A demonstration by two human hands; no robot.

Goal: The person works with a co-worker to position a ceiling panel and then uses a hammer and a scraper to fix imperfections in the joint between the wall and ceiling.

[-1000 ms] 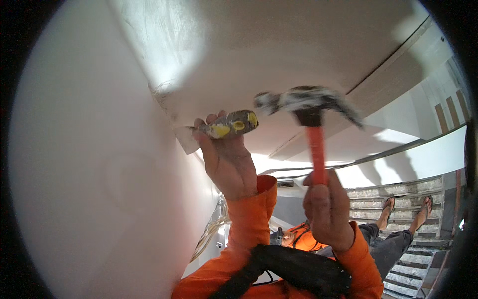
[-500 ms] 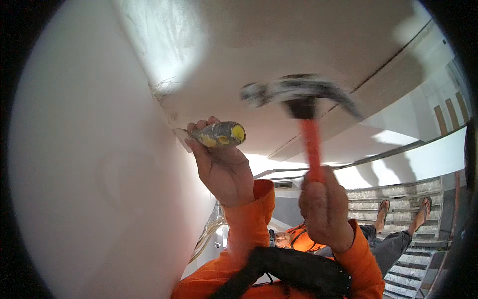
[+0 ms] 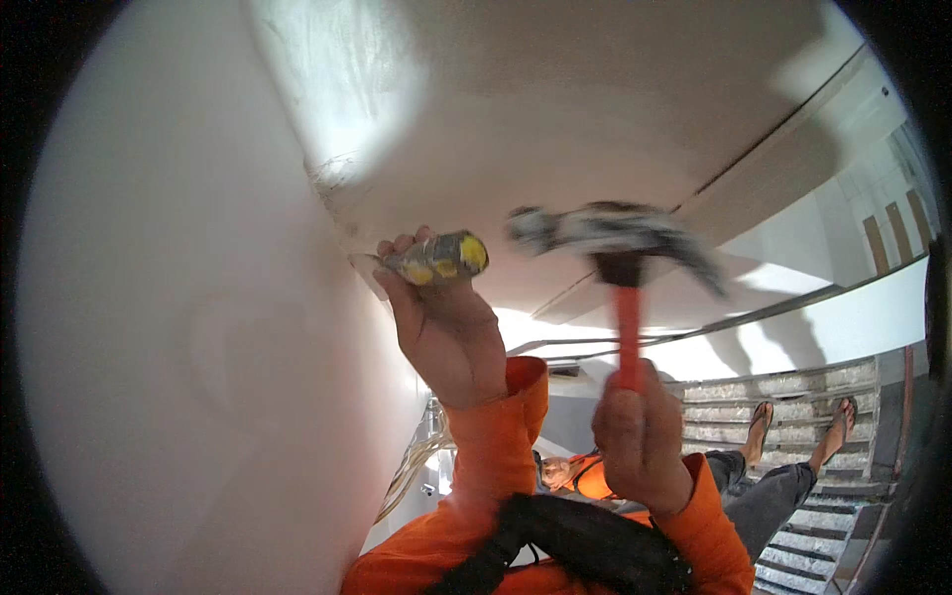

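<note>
My left hand (image 3: 446,332) is closed around the grey-and-yellow handle of a scraper (image 3: 439,260). Its flat, pale blade meets the seam between the white wall and the surface above, partly hidden by my fingers. To the right, my right hand (image 3: 640,436) grips a claw hammer (image 3: 629,332) by its red handle, upright. The hammer's metal head is blurred by motion, its striking face turned toward the scraper's butt end, with a gap between them.
A smooth white wall (image 3: 188,327) fills the left side. Cracked, rough plaster (image 3: 337,178) runs along the seam. Below right, another person in orange and dark trousers (image 3: 778,501) is near slatted steps (image 3: 808,521). Pale cables (image 3: 421,461) hang beside the wall.
The hammer and my right hand have come down slightly, the hammer's head shifting a little to the right. My left hand keeps the scraper at nearly the same spot.
</note>
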